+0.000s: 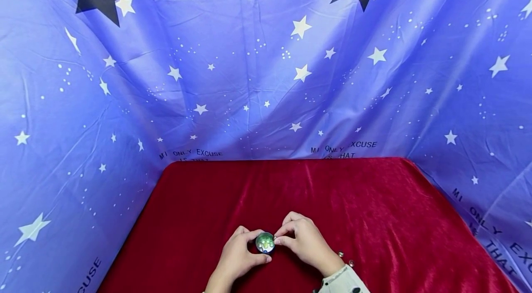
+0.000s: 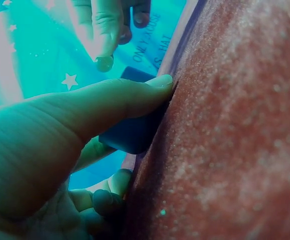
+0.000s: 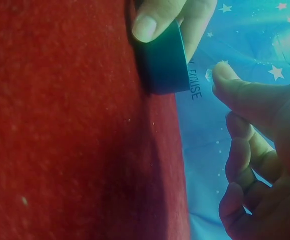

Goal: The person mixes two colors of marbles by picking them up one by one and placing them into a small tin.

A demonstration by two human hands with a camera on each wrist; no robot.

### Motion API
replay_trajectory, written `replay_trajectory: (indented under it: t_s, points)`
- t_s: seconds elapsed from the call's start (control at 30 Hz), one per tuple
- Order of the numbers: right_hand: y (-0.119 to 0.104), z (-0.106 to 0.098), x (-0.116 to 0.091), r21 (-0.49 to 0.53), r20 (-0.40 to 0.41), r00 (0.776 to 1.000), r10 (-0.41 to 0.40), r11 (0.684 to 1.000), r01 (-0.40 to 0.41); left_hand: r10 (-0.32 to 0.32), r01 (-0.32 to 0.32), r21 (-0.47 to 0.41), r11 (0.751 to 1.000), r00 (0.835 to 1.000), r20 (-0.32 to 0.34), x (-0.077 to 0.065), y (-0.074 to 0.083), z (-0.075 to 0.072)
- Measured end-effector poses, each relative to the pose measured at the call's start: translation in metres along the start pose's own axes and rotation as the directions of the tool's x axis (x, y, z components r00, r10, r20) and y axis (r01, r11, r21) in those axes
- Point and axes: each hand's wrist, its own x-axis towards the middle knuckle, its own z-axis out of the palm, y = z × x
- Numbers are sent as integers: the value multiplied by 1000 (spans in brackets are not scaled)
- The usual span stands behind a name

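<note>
A small round dark-sided container (image 1: 265,243) stands on the red cloth, its inside greenish and shiny with several glassy beads. My left hand (image 1: 240,255) grips it from the left, the thumb (image 2: 134,97) along the near side and fingers round the far side. Just right of the rim, my right hand (image 1: 305,238) pinches a small clear bead (image 3: 209,75) between thumb and forefinger. In the left wrist view this bead (image 2: 104,63) shows at the fingertips, above the container's dark wall (image 2: 134,132). The right hand's other fingers are loosely curled.
Two small shiny beads (image 1: 341,254) lie on the red velvet cloth (image 1: 374,210) right of the right wrist. A pale sleeve (image 1: 344,280) covers that forearm. Blue star-printed curtains (image 1: 249,76) enclose the table at the back and both sides.
</note>
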Motion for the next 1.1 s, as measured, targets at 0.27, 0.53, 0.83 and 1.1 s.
replay_trajectory:
  t_s: [0.27, 0.53, 0.83, 1.1]
  points:
    - [-1, 2, -1, -3, 16, 1000, 19, 1000, -19, 3, -3, -1, 1000, 1000, -2, -1, 1, 0]
    - [0, 3, -1, 5, 18, 1000, 11, 1000, -11, -9, 9, 0, 1000, 1000, 4, -2, 1, 1]
    - [1, 4, -2, 9, 14, 1000, 2, 1000, -2, -9, 9, 7, 1000, 1000, 3, -1, 1, 2]
    - [0, 2, -1, 17, 14, 1000, -15, 1000, 15, -5, 5, -3, 1000, 1000, 1, -1, 0, 1]
